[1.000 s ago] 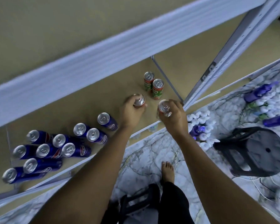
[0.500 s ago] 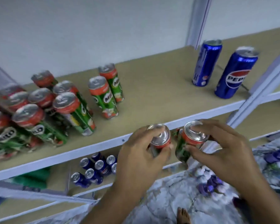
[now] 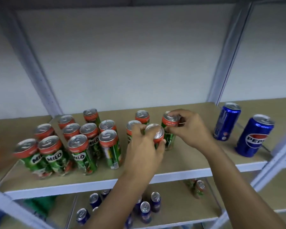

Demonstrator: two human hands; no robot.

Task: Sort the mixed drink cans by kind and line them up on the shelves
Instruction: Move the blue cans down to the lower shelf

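Observation:
My left hand grips a green Milo can by its red top, upright over the upper shelf. My right hand pinches the rim of a second Milo can, which stands just right of the first. Two more Milo cans sit close behind my left hand. A cluster of several Milo cans fills the shelf's left part. Two blue Pepsi cans stand at the right end.
The lower shelf carries several blue cans and a couple of Milo cans. White uprights frame the rack, with a pale wall behind. Bare shelf board lies between my hands and the Pepsi cans.
Both hands rose from the lower shelf with one Milo can each and have moved over the upper shelf, beside the Milo cans there. The view tilted upward.

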